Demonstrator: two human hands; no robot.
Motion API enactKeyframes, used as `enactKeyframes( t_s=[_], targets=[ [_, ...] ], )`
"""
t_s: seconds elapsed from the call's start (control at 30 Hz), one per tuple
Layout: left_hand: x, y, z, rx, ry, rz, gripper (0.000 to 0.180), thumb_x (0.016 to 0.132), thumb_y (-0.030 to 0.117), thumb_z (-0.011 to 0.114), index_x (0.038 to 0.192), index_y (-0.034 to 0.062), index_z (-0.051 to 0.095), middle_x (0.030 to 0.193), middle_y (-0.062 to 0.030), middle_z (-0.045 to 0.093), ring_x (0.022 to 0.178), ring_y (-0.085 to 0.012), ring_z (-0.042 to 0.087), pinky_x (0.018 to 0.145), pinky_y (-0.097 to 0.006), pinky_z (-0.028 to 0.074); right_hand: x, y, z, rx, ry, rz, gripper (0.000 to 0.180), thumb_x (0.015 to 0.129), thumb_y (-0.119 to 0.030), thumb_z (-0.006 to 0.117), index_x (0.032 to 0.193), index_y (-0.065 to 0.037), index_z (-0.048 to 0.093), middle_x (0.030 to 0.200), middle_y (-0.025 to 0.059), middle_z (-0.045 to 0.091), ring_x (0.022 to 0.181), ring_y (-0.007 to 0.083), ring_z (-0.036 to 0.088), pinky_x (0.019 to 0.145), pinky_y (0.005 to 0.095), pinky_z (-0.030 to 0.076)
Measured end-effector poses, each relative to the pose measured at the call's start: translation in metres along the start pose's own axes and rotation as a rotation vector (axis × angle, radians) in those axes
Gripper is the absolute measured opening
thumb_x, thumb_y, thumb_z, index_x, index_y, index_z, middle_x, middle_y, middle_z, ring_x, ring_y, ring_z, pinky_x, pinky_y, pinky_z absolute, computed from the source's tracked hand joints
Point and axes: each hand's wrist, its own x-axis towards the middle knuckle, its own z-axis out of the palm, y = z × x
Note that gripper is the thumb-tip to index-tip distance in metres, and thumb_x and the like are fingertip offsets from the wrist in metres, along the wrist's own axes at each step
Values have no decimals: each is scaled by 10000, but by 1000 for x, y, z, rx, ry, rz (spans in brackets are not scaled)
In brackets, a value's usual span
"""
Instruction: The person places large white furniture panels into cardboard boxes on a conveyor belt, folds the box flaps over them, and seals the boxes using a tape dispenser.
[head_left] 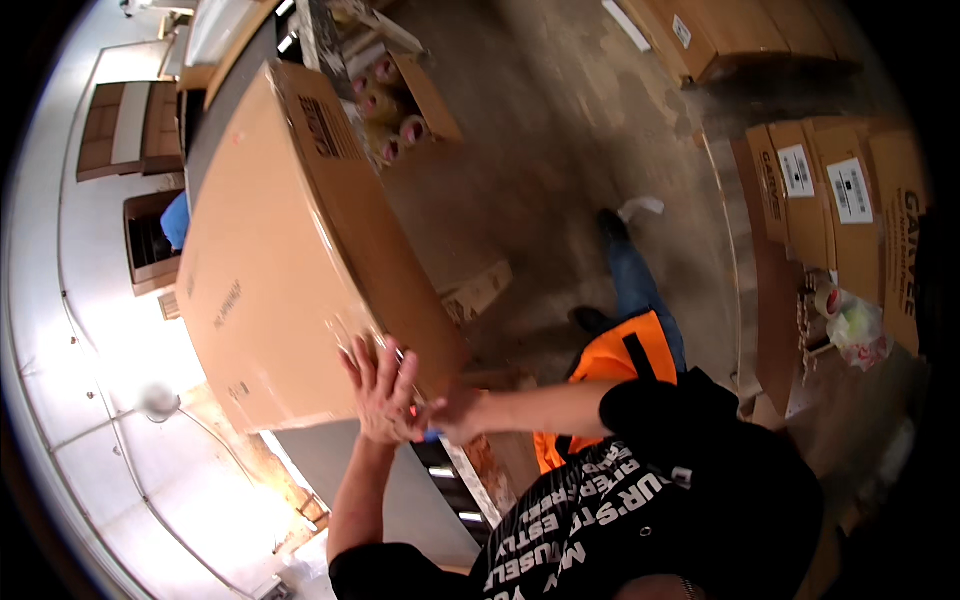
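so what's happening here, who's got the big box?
The person wearing the camera has the left hand flat, fingers spread, against the near end of a large cardboard box lying on a grey table. The right hand meets the same corner beside it, with something small and blue between the hands. Another person in an orange vest stands close by. More cartons are stacked at right.

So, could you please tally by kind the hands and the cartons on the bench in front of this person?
large cardboard box: 1
open carton of tape rolls: 1
hands at the big box's near corner: 2, left hand and right hand
Total: 4
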Motion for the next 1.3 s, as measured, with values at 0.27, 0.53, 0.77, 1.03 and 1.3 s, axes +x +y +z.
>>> enactKeyframes(
  t_s=[0.27, 0.53, 0.77, 1.03, 1.3],
  targets=[
    [106, -33, -28, -12, -399, 8, 487, 852, 488, 590, 1073, 75, 719, 1353, -74, 571, 1367, -297, 389, 1187, -466, 173, -56, 28, -223, -99, -397, 89, 555, 559, -304, 702, 1111, -254, 705, 1087, 67, 654, 904, 300, 667, 753, 422, 540],
    [198, -214, 7, -50, 184, -432, 749, 919, 506, 492, 1499, 77, 288, 1595, -142, 183, 1484, -350, 86, 1198, -486, 45, -65, 81, -414, -507, 596, 493, 504, 584, -144, 718, 1087, -117, 703, 1156, 105, 615, 867, 331, 664, 764, 408, 543],
    [275, -366, 0, -191, 12, -1067, 726, 1001, 521, 234, 1539, 43, 142, 1620, -119, 96, 1486, -376, 16, 1195, -496, 11, -5, 138, -456, -52, 720, 691, 679, 600, -145, 722, 1260, -31, 616, 1390, 268, 494, 1254, 291, 550, 1003, 313, 439],
    [302, -389, 9, 111, 456, -1102, 752, 998, 461, 357, 1524, -20, 117, 1604, -216, 37, 1475, -422, -19, 1186, -524, 11, 132, 169, -510, 103, 447, 490, 670, 658, -110, 716, 1303, -4, 569, 1392, 175, 528, 1198, 234, 580, 984, 293, 430],
    [373, -277, -20, -149, -63, -1113, 1345, 614, 806, 652, 1481, -97, 161, 1580, -247, 110, 1439, -508, 47, 1183, -540, 84, 326, 251, -557, 818, -148, 598, 659, 682, 12, 679, 1331, 1, 563, 1247, 124, 634, 1120, 175, 594, 1015, 289, 422]
  ],
)
